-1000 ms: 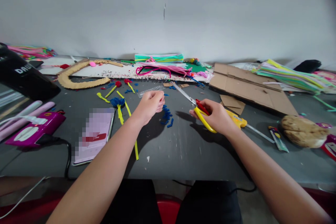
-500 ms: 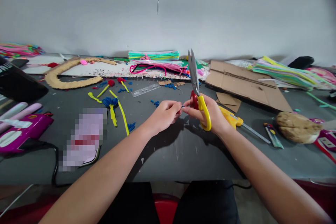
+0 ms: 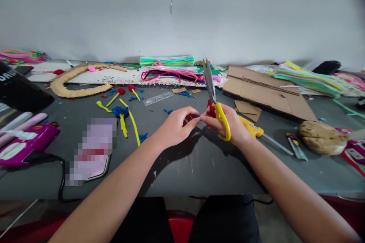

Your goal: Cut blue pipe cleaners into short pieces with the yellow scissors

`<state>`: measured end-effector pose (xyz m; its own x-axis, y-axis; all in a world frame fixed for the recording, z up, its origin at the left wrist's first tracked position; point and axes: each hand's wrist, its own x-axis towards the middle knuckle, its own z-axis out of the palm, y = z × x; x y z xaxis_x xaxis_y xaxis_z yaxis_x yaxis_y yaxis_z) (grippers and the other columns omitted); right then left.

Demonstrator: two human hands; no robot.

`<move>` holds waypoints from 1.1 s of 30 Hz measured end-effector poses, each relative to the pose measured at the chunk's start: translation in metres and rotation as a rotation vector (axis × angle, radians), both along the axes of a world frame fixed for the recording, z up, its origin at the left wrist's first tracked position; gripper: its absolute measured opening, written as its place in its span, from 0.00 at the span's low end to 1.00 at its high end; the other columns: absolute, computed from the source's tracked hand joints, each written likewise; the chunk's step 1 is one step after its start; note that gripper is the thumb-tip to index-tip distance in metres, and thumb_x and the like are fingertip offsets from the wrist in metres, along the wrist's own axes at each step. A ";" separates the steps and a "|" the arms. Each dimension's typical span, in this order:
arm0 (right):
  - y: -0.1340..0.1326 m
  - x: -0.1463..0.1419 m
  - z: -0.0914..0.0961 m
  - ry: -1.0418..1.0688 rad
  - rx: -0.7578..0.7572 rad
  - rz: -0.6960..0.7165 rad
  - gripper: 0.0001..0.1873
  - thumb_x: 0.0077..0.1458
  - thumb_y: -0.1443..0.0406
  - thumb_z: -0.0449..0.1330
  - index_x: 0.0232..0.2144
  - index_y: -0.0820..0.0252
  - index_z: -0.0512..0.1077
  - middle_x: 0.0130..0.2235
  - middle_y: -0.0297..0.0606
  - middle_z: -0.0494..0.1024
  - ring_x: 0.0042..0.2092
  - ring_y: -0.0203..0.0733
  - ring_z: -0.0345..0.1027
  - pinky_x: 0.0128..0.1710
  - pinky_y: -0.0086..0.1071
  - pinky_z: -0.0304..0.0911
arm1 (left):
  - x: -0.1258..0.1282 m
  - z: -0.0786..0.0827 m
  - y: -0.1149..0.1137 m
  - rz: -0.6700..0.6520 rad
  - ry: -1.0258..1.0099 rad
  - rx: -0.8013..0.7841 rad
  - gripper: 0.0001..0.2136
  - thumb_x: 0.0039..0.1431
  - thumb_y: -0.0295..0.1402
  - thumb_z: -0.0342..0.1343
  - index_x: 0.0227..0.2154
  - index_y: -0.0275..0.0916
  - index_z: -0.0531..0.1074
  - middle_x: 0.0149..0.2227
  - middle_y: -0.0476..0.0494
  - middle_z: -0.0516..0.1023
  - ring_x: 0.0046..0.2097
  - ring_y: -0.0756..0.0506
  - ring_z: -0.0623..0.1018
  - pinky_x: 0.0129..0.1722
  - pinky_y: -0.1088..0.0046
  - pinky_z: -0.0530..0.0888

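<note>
My left hand (image 3: 180,124) is closed in a pinch, thumb and forefinger tips meeting at a tiny blue piece (image 3: 199,116), mostly hidden by the fingers. The fingertips of my right hand (image 3: 232,121) touch the same spot. That hand also holds scissors (image 3: 210,83) with yellow and red handles, the blades pointing up and slightly parted. Left of my left hand lie a blue fuzzy flower with a yellow stem (image 3: 120,112) and a long yellow fuzzy stem (image 3: 133,121). Blue cut bits (image 3: 185,93) are scattered beyond my hands.
A yellow glue gun (image 3: 252,127) and cardboard (image 3: 268,93) lie to the right. A phone (image 3: 98,148), a purple device with a cable (image 3: 37,142) and a black bottle (image 3: 23,87) are at left. Bundled pipe cleaners (image 3: 167,60) lie along the wall.
My left hand has turned and its fingers have straightened into a wider pinch, its tips still meeting those of the right. The scissors have dipped slightly in my right hand.
</note>
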<state>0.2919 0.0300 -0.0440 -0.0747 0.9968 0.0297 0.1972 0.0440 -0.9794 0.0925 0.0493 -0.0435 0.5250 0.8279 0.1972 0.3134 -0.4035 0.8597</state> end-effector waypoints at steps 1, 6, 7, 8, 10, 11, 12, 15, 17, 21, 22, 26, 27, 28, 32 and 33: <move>0.000 0.000 0.000 -0.003 -0.006 -0.001 0.25 0.42 0.52 0.73 0.32 0.57 0.66 0.31 0.33 0.76 0.26 0.34 0.66 0.25 0.30 0.63 | 0.000 -0.001 0.000 0.001 0.013 0.021 0.10 0.66 0.41 0.54 0.39 0.40 0.74 0.37 0.47 0.79 0.36 0.48 0.75 0.36 0.71 0.69; 0.000 0.001 -0.001 -0.008 -0.025 0.005 0.25 0.40 0.52 0.74 0.32 0.57 0.67 0.30 0.31 0.74 0.26 0.34 0.67 0.25 0.30 0.64 | 0.001 -0.003 0.002 0.014 0.026 0.039 0.10 0.67 0.39 0.52 0.34 0.40 0.72 0.31 0.49 0.75 0.32 0.49 0.71 0.33 0.71 0.67; 0.000 0.001 -0.001 -0.003 -0.027 0.015 0.25 0.40 0.52 0.74 0.32 0.57 0.67 0.30 0.31 0.74 0.26 0.34 0.67 0.25 0.30 0.64 | 0.001 -0.002 0.001 0.008 0.022 0.033 0.10 0.67 0.39 0.52 0.33 0.40 0.72 0.31 0.49 0.75 0.32 0.49 0.71 0.33 0.72 0.67; 0.000 0.001 -0.001 0.002 -0.030 0.026 0.25 0.41 0.52 0.74 0.32 0.57 0.67 0.29 0.30 0.73 0.27 0.34 0.67 0.26 0.30 0.64 | 0.001 -0.001 0.001 0.003 0.017 0.023 0.09 0.66 0.39 0.53 0.33 0.40 0.71 0.30 0.49 0.74 0.32 0.49 0.71 0.32 0.72 0.67; 0.000 0.002 -0.001 0.009 -0.033 0.033 0.25 0.40 0.52 0.74 0.32 0.57 0.67 0.29 0.30 0.73 0.27 0.35 0.68 0.26 0.30 0.65 | 0.000 0.001 0.001 0.010 -0.003 -0.001 0.09 0.66 0.38 0.53 0.32 0.39 0.71 0.29 0.50 0.72 0.31 0.50 0.69 0.31 0.72 0.66; 0.000 0.002 -0.001 0.007 -0.033 0.023 0.25 0.40 0.52 0.74 0.32 0.57 0.67 0.29 0.30 0.73 0.27 0.35 0.68 0.26 0.30 0.64 | -0.001 0.002 0.001 0.025 -0.018 -0.015 0.09 0.66 0.38 0.53 0.32 0.39 0.71 0.29 0.50 0.72 0.30 0.50 0.69 0.31 0.72 0.66; 0.000 0.002 0.000 0.004 -0.031 0.007 0.25 0.39 0.52 0.74 0.31 0.57 0.67 0.29 0.30 0.73 0.27 0.35 0.67 0.25 0.30 0.64 | -0.002 0.004 0.002 0.046 -0.038 -0.028 0.09 0.65 0.37 0.54 0.32 0.39 0.71 0.28 0.50 0.71 0.30 0.50 0.68 0.31 0.72 0.65; 0.000 0.005 0.002 -0.024 -0.016 -0.067 0.25 0.42 0.51 0.73 0.31 0.57 0.66 0.26 0.30 0.73 0.23 0.33 0.63 0.22 0.29 0.60 | -0.007 0.007 0.005 0.113 -0.114 -0.064 0.09 0.64 0.38 0.55 0.32 0.39 0.71 0.28 0.50 0.72 0.30 0.50 0.70 0.31 0.72 0.66; 0.000 0.009 0.003 -0.051 0.001 -0.150 0.23 0.44 0.51 0.72 0.32 0.56 0.65 0.22 0.27 0.70 0.20 0.33 0.60 0.19 0.29 0.56 | -0.010 0.008 0.007 0.132 -0.165 -0.087 0.09 0.63 0.39 0.57 0.32 0.38 0.72 0.29 0.49 0.73 0.31 0.50 0.71 0.32 0.73 0.67; 0.003 0.019 0.004 -0.091 0.124 -0.346 0.23 0.45 0.51 0.71 0.34 0.55 0.65 0.25 0.31 0.73 0.24 0.37 0.64 0.23 0.32 0.60 | -0.013 0.008 0.010 0.138 -0.240 -0.118 0.09 0.61 0.39 0.59 0.32 0.38 0.73 0.29 0.48 0.75 0.31 0.50 0.72 0.32 0.73 0.69; 0.004 0.021 0.003 -0.099 0.176 -0.365 0.24 0.44 0.51 0.71 0.34 0.55 0.65 0.29 0.34 0.75 0.27 0.38 0.66 0.26 0.33 0.63 | -0.013 0.008 0.010 0.140 -0.253 -0.121 0.09 0.61 0.39 0.59 0.32 0.38 0.73 0.29 0.48 0.75 0.31 0.50 0.72 0.32 0.73 0.69; 0.004 0.025 0.004 -0.268 0.255 -0.358 0.24 0.43 0.50 0.72 0.32 0.56 0.67 0.27 0.32 0.71 0.28 0.36 0.62 0.27 0.32 0.58 | -0.016 0.009 0.013 0.185 -0.296 -0.127 0.09 0.60 0.38 0.60 0.31 0.38 0.74 0.28 0.47 0.75 0.29 0.50 0.72 0.30 0.73 0.69; 0.002 0.025 0.005 -0.335 0.245 -0.347 0.24 0.43 0.49 0.72 0.30 0.57 0.67 0.25 0.30 0.68 0.26 0.35 0.58 0.25 0.31 0.55 | -0.017 0.009 0.014 0.203 -0.311 -0.125 0.09 0.59 0.38 0.60 0.30 0.38 0.74 0.28 0.47 0.75 0.29 0.50 0.72 0.30 0.73 0.69; 0.001 0.025 0.005 -0.399 0.235 -0.331 0.25 0.43 0.48 0.71 0.27 0.57 0.66 0.23 0.28 0.64 0.25 0.33 0.54 0.24 0.31 0.51 | -0.018 0.009 0.015 0.220 -0.329 -0.121 0.09 0.59 0.38 0.60 0.29 0.37 0.74 0.27 0.47 0.75 0.28 0.50 0.72 0.30 0.73 0.69; -0.003 0.024 0.005 -0.590 0.231 -0.258 0.30 0.45 0.44 0.69 0.20 0.57 0.59 0.20 0.27 0.55 0.25 0.32 0.45 0.24 0.31 0.44 | -0.024 0.012 0.019 0.281 -0.398 -0.137 0.08 0.57 0.36 0.61 0.28 0.37 0.74 0.26 0.47 0.75 0.26 0.51 0.70 0.28 0.73 0.68; -0.003 0.024 0.004 -0.627 0.243 -0.249 0.30 0.45 0.43 0.68 0.19 0.57 0.59 0.20 0.27 0.55 0.25 0.32 0.46 0.24 0.32 0.44 | -0.026 0.013 0.020 0.298 -0.412 -0.144 0.08 0.56 0.36 0.61 0.27 0.36 0.74 0.25 0.47 0.75 0.26 0.51 0.70 0.28 0.74 0.68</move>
<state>0.3157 0.0270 -0.0398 0.0785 0.9571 0.2790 0.7519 0.1269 -0.6469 0.0665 0.0690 -0.0303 0.1661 0.9633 0.2109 0.0209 -0.2173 0.9759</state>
